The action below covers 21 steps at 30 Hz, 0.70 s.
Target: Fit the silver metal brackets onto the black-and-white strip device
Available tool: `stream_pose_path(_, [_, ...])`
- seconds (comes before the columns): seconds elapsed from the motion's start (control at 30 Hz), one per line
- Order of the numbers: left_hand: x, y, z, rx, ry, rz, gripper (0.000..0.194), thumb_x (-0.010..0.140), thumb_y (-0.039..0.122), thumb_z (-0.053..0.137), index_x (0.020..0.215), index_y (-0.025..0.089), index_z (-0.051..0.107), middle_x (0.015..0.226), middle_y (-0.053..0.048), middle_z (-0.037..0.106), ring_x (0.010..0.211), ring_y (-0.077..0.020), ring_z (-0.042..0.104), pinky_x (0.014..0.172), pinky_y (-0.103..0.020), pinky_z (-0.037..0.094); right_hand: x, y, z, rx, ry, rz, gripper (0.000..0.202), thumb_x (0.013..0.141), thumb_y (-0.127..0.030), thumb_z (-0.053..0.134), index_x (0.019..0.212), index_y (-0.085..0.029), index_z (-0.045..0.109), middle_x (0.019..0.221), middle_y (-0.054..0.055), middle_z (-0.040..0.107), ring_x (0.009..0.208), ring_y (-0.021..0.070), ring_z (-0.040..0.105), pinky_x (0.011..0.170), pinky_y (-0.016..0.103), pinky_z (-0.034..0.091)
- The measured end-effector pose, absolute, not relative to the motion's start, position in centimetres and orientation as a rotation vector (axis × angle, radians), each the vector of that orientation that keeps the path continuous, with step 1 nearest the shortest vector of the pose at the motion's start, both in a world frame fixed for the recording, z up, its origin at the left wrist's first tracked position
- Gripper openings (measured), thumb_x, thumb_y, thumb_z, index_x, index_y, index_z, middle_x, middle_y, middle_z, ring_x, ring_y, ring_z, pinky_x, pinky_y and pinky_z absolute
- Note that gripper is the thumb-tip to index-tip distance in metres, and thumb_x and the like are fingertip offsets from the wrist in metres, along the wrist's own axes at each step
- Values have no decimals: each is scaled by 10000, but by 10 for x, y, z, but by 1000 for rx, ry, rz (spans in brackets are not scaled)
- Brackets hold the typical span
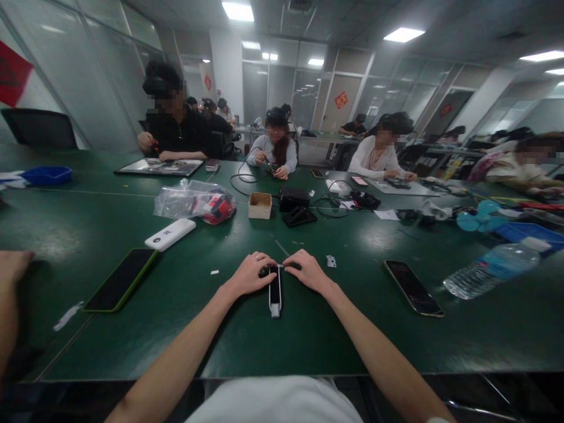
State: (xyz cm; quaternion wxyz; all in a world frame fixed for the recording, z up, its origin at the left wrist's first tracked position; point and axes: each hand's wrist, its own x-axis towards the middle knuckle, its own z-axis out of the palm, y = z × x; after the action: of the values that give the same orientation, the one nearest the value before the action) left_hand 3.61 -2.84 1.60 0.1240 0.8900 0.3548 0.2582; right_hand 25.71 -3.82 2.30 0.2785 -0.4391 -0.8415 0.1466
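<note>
A slim pen-like device (275,291) with a dark face and white edges lies on the green table in front of me, its pale end towards my body. My left hand (252,274) grips its far part, thumb resting across the dark face. From the other side my right hand (309,272) reaches the far end, fingertips pinched together; whatever is between them is too small to make out. A thin clear strip (282,248) lies just beyond the hands. To the right of my right hand is a small pale plate with holes (331,261).
Phones lie left (121,281) and right (413,288), beside a water bottle (491,267). Farther off are a white handheld device (170,235), plastic bags (194,200) and a small box (259,206). A co-worker's arm (11,294) enters at left; several people sit opposite.
</note>
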Motion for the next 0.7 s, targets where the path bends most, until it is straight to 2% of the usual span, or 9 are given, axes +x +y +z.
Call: stream_pose_path(0.7, [37, -28, 16, 2587, 1042, 752, 229, 807, 308, 589, 1014, 223, 640, 1019, -52, 632, 945, -211, 559, 866, -358, 436, 260, -35, 17, -1237, -2240, 449, 105, 847, -232, 600, 908, -224, 685, 904, 21, 691, 861, 176, 564, 791, 330, 457])
